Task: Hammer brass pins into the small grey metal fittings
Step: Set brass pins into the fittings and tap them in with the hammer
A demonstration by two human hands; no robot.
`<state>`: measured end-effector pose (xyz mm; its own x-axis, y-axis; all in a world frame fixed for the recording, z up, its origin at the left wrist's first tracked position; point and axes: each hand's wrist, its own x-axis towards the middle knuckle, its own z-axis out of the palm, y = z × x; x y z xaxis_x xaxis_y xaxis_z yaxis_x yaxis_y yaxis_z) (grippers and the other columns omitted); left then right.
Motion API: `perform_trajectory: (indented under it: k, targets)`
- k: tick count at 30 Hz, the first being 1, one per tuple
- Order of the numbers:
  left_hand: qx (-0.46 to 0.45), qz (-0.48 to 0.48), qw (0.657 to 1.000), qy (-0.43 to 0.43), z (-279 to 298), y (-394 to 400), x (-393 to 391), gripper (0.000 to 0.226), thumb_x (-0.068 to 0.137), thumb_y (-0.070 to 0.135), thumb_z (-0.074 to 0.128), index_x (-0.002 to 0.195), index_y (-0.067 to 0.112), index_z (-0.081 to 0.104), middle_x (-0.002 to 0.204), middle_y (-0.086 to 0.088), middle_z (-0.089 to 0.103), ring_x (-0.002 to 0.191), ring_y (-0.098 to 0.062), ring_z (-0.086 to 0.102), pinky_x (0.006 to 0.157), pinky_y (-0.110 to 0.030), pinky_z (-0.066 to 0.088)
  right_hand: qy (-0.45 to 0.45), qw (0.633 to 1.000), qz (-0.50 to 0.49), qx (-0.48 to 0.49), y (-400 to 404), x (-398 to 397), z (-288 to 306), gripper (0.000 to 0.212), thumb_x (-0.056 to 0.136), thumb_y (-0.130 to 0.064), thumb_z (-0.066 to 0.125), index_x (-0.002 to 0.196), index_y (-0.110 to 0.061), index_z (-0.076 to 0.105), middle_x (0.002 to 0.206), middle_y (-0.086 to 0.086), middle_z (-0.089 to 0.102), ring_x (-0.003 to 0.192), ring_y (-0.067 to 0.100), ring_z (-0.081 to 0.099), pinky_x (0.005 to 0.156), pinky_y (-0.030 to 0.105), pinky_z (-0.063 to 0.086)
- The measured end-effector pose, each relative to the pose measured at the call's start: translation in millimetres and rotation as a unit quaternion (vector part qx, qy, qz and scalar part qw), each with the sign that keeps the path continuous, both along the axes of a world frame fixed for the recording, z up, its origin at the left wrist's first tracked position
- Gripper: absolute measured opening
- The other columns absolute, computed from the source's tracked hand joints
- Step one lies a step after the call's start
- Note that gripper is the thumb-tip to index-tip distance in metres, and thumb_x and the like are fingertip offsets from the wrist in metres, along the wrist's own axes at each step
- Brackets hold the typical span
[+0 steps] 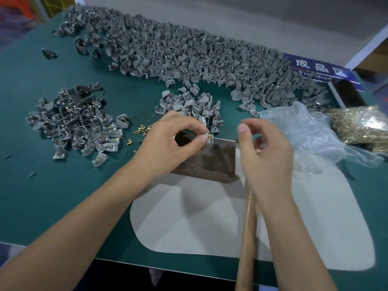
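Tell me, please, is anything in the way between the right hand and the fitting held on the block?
Nothing visible is. The left hand pinches the grey fitting at the top edge of the dark metal block, and the right hand, gripping the hammer handle, faces it across an open gap.

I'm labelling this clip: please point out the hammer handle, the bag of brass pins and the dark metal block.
hammer handle (248, 227): head view, middle of the wooden shaft.
bag of brass pins (361, 124): head view, gold mass inside.
dark metal block (212, 160): head view, front face.
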<state>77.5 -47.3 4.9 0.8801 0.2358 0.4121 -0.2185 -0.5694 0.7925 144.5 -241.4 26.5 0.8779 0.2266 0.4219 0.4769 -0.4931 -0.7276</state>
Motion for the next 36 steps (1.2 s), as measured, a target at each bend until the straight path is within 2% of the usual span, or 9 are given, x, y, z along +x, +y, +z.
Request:
perform_trajectory:
  k: [4,8,10,12,14,18,21,25,36]
  targets:
    - [0.033,-0.012,0.999,0.035,0,3,0,0.006,0.084,0.031,0.08,0.088,0.033,0.076,0.092,0.011,0.066,0.106,-0.014,0.052,0.093,-0.019,0.039,0.088,0.968,-0.138,-0.19,-36,-26,-7,0.026,0.102,-0.044,0.055,0.126,-0.033,0.058,0.107,-0.004,0.059,0.094,0.015,0.056,0.075,0.036,0.04]
    - [0.042,-0.016,0.998,0.051,0,7,0,0.006,0.082,0.033,0.079,0.085,0.035,0.075,0.092,0.013,0.067,0.106,-0.011,0.051,0.091,-0.014,0.036,0.16,0.923,-0.117,-0.33,-39,-50,-11,0.048,0.1,-0.049,0.055,0.141,-0.026,0.048,0.116,0.003,0.058,0.112,0.03,0.057,0.075,0.04,0.04]
    - [0.056,-0.015,0.997,0.053,0,8,0,0.006,0.082,0.028,0.081,0.085,0.031,0.077,0.091,0.015,0.066,0.103,-0.012,0.051,0.091,-0.016,0.037,0.152,0.907,-0.117,-0.374,-41,-47,-11,0.038,0.103,-0.043,0.054,0.129,-0.015,0.054,0.112,0.008,0.059,0.108,0.035,0.059,0.072,0.04,0.038]
    - [0.062,-0.011,0.997,0.054,0,8,0,0.007,0.081,0.024,0.083,0.084,0.028,0.078,0.089,0.016,0.065,0.101,-0.012,0.051,0.09,-0.016,0.037,0.182,0.924,-0.104,-0.319,-47,-35,-9,0.025,0.106,-0.032,0.05,0.109,-0.009,0.059,0.102,0.014,0.062,0.089,0.037,0.064,0.066,0.038,0.041]
    - [0.058,-0.01,0.997,0.053,0,8,0,0.008,0.08,0.022,0.084,0.082,0.026,0.078,0.086,0.018,0.064,0.098,-0.011,0.051,0.089,-0.016,0.037,0.252,0.955,-0.089,-0.127,-53,-29,-2,0.021,0.109,-0.026,0.046,0.102,-0.012,0.06,0.086,0.011,0.062,0.059,0.025,0.063,0.052,0.033,0.044]
    - [0.054,-0.009,0.996,0.064,1,10,0,0.006,0.081,0.029,0.084,0.081,0.029,0.078,0.084,0.016,0.063,0.095,-0.004,0.051,0.086,-0.019,0.039,0.381,0.898,-0.004,0.218,-60,-46,31,0.021,0.11,-0.03,0.05,0.116,-0.025,0.069,0.08,0.0,0.058,0.046,0.009,0.039,0.038,0.021,0.032]
    - [0.043,-0.006,0.996,0.076,1,10,0,0.005,0.082,0.033,0.083,0.083,0.03,0.08,0.083,0.008,0.063,0.094,-0.011,0.052,0.085,-0.032,0.046,0.44,0.861,0.117,0.228,-55,-66,44,0.023,0.105,-0.033,0.055,0.118,-0.028,0.073,0.074,0.003,0.057,0.044,0.008,0.033,0.039,0.016,0.03]
    - [0.035,-0.012,0.996,0.079,4,11,-1,0.002,0.083,0.035,0.083,0.083,0.034,0.081,0.081,0.006,0.061,0.092,-0.015,0.053,0.085,-0.043,0.048,0.481,0.841,0.127,0.215,-35,-87,37,0.027,0.109,-0.027,0.048,0.106,-0.021,0.074,0.07,0.003,0.05,0.042,0.009,0.028,0.038,0.015,0.027]
    - [0.026,-0.014,0.996,0.085,4,12,0,0.004,0.084,0.038,0.082,0.081,0.036,0.079,0.08,0.01,0.06,0.091,-0.012,0.053,0.082,-0.045,0.049,0.456,0.854,0.133,0.215,-23,-90,35,0.036,0.111,-0.025,0.047,0.081,-0.019,0.064,0.071,0.004,0.048,0.042,0.011,0.027,0.039,0.015,0.027]
